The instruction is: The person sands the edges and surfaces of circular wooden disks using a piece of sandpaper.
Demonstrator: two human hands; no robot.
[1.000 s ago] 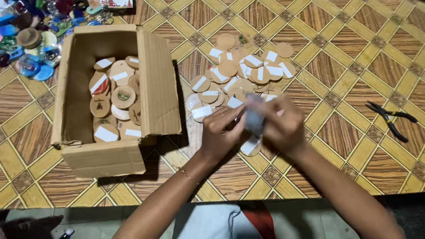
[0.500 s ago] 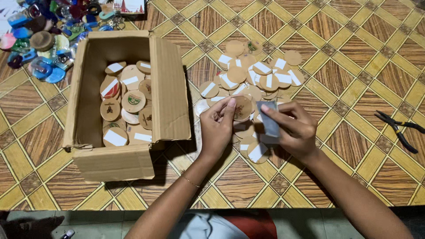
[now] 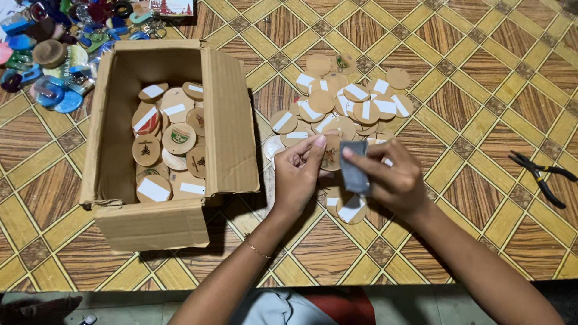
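Observation:
My left hand point(image 3: 299, 174) pinches a round wooden disc point(image 3: 330, 155) with a small printed picture on it. My right hand point(image 3: 391, 174) holds a small grey rectangular piece point(image 3: 354, 168) upright against that disc. Both hands hover over the near edge of a pile of wooden discs point(image 3: 343, 105), many carrying white stickers, spread on the patterned floor. An open cardboard box point(image 3: 158, 224) to the left holds several more discs point(image 3: 168, 141).
Black pliers point(image 3: 539, 174) lie on the floor at the far right. A heap of colourful keychains and trinkets point(image 3: 51, 51) fills the top left corner. The box's right flap point(image 3: 229, 120) stands up between the box and the pile.
My hands have parted: the left now holds a disc apart from the grey piece in the right. The view has shifted slightly, so the box sits further right.

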